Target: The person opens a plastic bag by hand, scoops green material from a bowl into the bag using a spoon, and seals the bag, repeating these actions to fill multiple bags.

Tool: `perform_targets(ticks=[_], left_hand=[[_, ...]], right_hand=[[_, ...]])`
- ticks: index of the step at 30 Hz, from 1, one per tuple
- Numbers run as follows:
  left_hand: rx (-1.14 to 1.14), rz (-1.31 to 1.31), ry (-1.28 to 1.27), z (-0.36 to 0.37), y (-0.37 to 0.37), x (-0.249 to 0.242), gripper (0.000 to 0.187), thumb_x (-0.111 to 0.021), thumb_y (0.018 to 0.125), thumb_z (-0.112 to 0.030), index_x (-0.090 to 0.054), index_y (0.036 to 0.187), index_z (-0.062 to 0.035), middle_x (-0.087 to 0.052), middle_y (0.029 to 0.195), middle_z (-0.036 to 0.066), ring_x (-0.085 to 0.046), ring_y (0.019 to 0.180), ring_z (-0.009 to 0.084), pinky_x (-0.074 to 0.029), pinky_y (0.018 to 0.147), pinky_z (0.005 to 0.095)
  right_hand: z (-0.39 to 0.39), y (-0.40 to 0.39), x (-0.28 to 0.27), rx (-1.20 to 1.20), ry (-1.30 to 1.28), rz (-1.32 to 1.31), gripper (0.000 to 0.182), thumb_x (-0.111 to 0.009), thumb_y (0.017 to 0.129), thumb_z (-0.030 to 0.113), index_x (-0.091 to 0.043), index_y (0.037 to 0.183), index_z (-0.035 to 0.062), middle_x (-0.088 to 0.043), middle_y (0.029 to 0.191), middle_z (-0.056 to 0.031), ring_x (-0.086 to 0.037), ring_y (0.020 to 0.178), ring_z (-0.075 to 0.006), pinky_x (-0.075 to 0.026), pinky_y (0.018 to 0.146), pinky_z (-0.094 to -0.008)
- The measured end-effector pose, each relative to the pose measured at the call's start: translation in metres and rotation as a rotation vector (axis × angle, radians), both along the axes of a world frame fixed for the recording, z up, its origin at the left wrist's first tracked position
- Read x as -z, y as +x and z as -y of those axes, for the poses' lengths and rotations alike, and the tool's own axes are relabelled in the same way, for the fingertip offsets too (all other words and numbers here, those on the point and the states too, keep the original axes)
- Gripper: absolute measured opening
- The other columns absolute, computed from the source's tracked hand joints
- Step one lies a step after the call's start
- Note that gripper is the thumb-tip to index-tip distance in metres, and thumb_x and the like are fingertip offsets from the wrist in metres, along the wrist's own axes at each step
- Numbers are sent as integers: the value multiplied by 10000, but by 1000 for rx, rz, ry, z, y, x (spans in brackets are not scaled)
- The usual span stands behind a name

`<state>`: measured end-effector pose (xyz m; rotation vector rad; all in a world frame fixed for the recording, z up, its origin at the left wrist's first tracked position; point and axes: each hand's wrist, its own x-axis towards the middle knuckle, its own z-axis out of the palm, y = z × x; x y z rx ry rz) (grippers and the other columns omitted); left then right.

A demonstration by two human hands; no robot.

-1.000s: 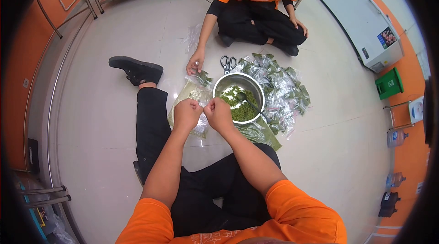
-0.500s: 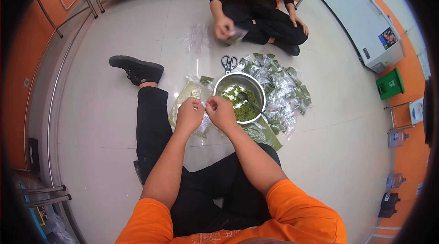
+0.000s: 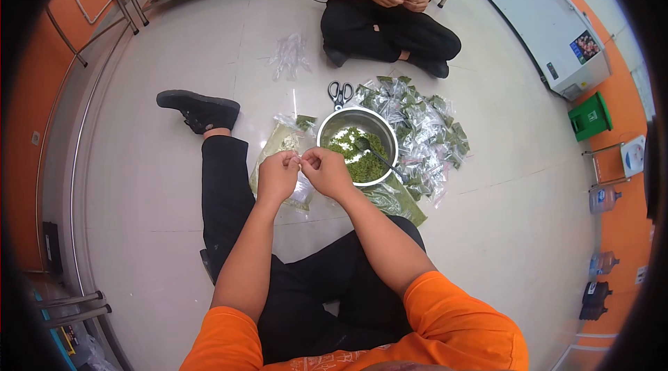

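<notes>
My left hand (image 3: 277,178) and my right hand (image 3: 327,172) meet fingertip to fingertip, both pinched closed. What they pinch is too small to make out. Beneath them lies a green leaf sheet (image 3: 261,166) with clear plastic on it. Just right of my hands stands a metal bowl (image 3: 391,136) holding chopped green food and white bits. A dark spoon (image 3: 381,157) leans inside it, its handle over the rim. Black-handled scissors (image 3: 340,93) rest against the bowl's far side. Another leaf piece (image 3: 410,207) under plastic lies by the bowl's near side.
Clear plastic packets with green leaf (image 3: 424,131) are heaped right of the bowl. Loose clear bags (image 3: 289,57) lie farther off. Across from me sits a person (image 3: 390,20), both hands on a small packet. A white chest freezer (image 3: 536,16) stands at the right.
My fingertips have come together, still pinched. The person opposite has raised a packet from beside the knee to the chest, now with both hands. The view has shifted slightly.
</notes>
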<state>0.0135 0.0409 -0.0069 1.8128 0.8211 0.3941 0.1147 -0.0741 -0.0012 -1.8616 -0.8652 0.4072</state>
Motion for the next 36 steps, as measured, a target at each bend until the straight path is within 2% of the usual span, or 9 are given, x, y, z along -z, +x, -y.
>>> perform_targets(ticks=[2,8,14,16,19,23,29,32,36], left_hand=[[-28,-66,144,8,-2,-16,269,-682,886,-142,-707,1074,49,-749,935,188,-745,835,240,-575,777,332],[-32,-63,97,16,2,-16,194,-687,870,-151,-702,983,6,-741,861,139,-730,800,234,-567,745,339],[-72,-80,436,11,0,-9,224,-717,801,-116,-656,986,-6,-673,859,139,-676,722,239,-556,700,352],[-57,-41,384,14,3,-8,247,-718,782,-99,-651,1004,-12,-658,876,132,-671,740,229,-549,701,344],[-37,-4,206,19,6,-9,244,-706,780,-67,-641,1011,-19,-631,909,128,-657,769,245,-541,712,351],[-95,49,103,19,7,-4,252,-700,778,-35,-634,1021,-22,-609,929,127,-647,778,238,-539,709,356],[56,-93,290,6,-1,-19,290,-651,742,32,-638,1024,-33,-605,989,135,-638,903,279,-529,788,370],[144,41,273,7,0,-21,355,-635,721,41,-638,1064,-52,-602,1076,154,-601,1032,319,-500,882,402],[359,95,506,3,-7,-21,565,-732,717,-120,-570,1257,-84,-604,1207,148,-553,1194,324,-390,1038,428]], right_hand=[[-1,1,3,46,-7,51,128,-706,830,94,-690,895,-14,-698,807,-157,-683,699,-261,-554,673,-347],[2,-1,4,-51,-3,182,191,-674,806,47,-663,994,9,-649,903,-171,-667,804,-318,-546,739,-405],[2,-3,-1,75,-1,217,203,-667,807,18,-658,1009,17,-631,950,-175,-659,823,-341,-538,745,-412],[2,-3,-1,106,10,261,207,-666,802,8,-658,1009,18,-628,940,-169,-658,821,-340,-538,743,-413],[2,2,-2,-11,80,280,223,-675,792,2,-659,1014,15,-635,927,-162,-658,812,-325,-538,733,-406],[4,3,-5,-116,41,146,249,-696,784,2,-659,1030,8,-648,879,-153,-654,784,-306,-541,725,-387],[6,6,-3,-42,55,116,220,-737,783,32,-690,995,0,-676,857,-131,-665,734,-227,-551,706,-336],[4,11,-8,26,9,29,227,-770,769,58,-699,977,-1,-691,832,-109,-664,719,-176,-550,694,-304],[6,18,1,33,-40,-126,242,-796,757,75,-696,958,-14,-698,792,-75,-652,699,-135,-544,680,-276]])
